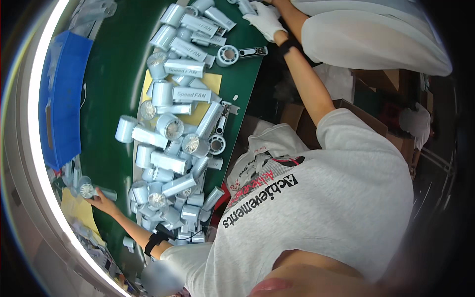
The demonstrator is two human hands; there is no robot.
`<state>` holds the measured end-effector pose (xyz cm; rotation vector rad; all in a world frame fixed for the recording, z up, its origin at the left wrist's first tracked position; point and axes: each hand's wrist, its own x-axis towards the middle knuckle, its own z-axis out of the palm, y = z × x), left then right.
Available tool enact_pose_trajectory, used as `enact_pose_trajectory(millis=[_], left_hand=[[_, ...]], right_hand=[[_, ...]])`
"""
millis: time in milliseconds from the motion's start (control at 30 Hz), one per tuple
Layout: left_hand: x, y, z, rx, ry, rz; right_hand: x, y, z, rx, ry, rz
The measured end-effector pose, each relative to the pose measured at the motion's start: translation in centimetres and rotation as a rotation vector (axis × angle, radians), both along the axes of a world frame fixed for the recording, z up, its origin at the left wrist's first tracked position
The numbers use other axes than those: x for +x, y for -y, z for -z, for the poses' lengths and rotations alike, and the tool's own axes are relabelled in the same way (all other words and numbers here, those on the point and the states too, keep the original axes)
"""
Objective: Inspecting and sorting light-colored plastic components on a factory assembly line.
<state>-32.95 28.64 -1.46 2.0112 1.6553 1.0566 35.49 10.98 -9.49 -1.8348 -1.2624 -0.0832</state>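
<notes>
My left hand, bare, is closed around a light-blue handheld fan at the far left of the green table, its round grille facing up. Stretched to the far top edge, my right hand wears a white glove. Its fingers are around a light-blue handheld fan part, partly cut off by the picture's edge. Between my arms lies a long heap of light-blue fans, with round heads and flat handles. At the heap's right side, an opened fan housing shows its inner parts.
A blue bin stands along the table's left side. Yellow sheets lie under part of the heap. Another opened fan housing lies near the right table edge. A co-worker's arm reaches in close to my right hand. Cardboard boxes stand right of the table.
</notes>
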Motion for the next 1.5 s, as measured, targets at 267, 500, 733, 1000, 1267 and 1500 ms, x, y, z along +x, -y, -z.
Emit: enact_pose_trajectory(millis=[267, 500, 733, 1000, 1267, 1500], left_hand=[[21.0, 19.0, -4.6, -0.696, 1.707, 0.508], [29.4, 25.9, -2.2, -0.963, 2.098, 0.402], [29.6, 26.2, -1.9, -0.976, 2.087, 0.264], [31.1, 25.3, -4.3, -0.800, 1.245, 0.267], [30.6, 22.8, -1.9, -0.319, 0.212, 0.035], [29.1, 22.8, -2.3, -0.635, 1.493, 0.572]], right_hand=[[-20.8, 4.5, -11.6, -0.098, -1.594, -0.903], [-24.8, 2.0, -12.1, -0.199, -1.400, -1.150], [-25.5, 2.3, -11.7, -0.137, -1.411, -1.056], [-24.3, 1.3, -10.1, -0.134, -1.543, -1.026], [-26.1, 3.0, -12.1, 0.003, -1.244, -0.763], [-24.3, 1.7, -10.5, -0.414, -1.035, -1.386]])
